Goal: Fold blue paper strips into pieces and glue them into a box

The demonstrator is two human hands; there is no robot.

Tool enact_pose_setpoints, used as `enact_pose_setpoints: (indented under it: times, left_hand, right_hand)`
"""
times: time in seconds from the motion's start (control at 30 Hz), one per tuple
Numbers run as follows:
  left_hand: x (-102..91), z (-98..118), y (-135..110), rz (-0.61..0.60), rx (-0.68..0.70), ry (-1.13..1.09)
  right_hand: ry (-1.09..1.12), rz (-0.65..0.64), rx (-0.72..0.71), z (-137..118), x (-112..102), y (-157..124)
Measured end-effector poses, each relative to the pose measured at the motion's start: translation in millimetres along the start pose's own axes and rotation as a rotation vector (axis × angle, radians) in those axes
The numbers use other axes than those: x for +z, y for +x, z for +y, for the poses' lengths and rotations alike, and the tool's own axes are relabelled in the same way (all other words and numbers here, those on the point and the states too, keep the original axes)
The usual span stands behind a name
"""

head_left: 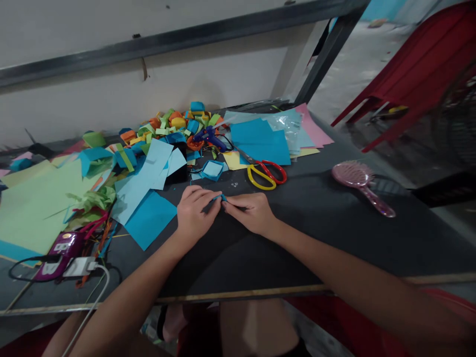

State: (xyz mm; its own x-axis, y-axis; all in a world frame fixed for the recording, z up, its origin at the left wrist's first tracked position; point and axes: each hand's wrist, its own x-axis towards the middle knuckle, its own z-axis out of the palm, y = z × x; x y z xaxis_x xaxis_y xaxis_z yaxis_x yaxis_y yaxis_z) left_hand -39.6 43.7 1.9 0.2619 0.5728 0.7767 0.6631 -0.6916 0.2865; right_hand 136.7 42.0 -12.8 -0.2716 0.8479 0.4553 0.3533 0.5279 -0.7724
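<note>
Between my two hands, just above the dark table [290, 248], is a small strip of blue paper [223, 197]. My left hand [195, 208] pinches its left end with thumb and fingers. On the other side, my right hand [249, 210] pinches it too, fingertips almost meeting the left ones. My fingers hide most of the strip. A blue paper sheet [150, 218] lies left of my left hand, partly under a pale blue sheet [143, 186]. Beyond my hands sit a small blue paper box [212, 169] and scissors [266, 174] with one yellow and one red handle.
Folded paper pieces [167, 126] are heaped at the back, with a blue glue gun [211, 139] beside them. A pink hairbrush [359, 181] lies at right. At left are green sheets [40, 208] and a purple power strip [61, 253] with cables. A red chair [416, 74] stands beyond.
</note>
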Motion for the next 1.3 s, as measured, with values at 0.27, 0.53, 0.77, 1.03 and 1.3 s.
enact_pose_setpoints:
  times: [0.27,0.53,0.77,1.03,1.3]
  left_hand:
    - [-2.5,-7.2,1.1,-0.112,-0.263,-0.247]
    - [-0.9,-6.4,-0.2,-0.042,-0.221,-0.028]
    - [-1.1,-8.4,-2.8,-0.024,0.090,0.196]
    - [1.3,-2.1,-3.1,0.023,0.061,0.114]
    - [4.6,6.3,-6.4,0.020,-0.048,0.100]
  right_hand:
    - [0.295,-0.056,0.259,14.4,0.2,3.9]
    - [0.080,-0.027,0.084,10.2,1.7,3.0]
    - [-0.073,-0.035,-0.002,8.7,3.3,2.6]
    - [-0.126,-0.020,-0.121,11.5,5.7,0.9]
    - [-0.289,0.004,-0.236,12.8,7.3,-2.1]
